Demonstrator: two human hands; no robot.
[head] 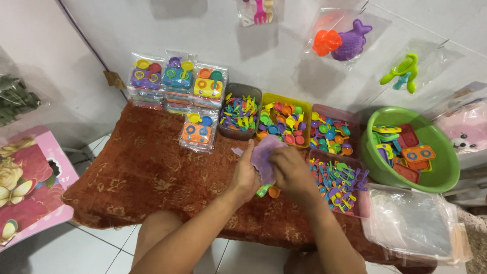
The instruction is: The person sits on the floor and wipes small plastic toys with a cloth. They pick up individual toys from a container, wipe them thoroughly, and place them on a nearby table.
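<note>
Head cam: both hands meet over the rust-coloured cushion (147,172). The left hand (247,175) and right hand (290,170) have fingers curled shut around a purple plastic toy piece (265,152), pinching it from either side. Small green and orange bits (269,191) peek out underneath. Fingertips are mostly hidden, and the toy's exact shape is hard to make out.

Bare red mat (142,167) leftward — toy-filled tubs (284,119) ahead, rightward
</note>
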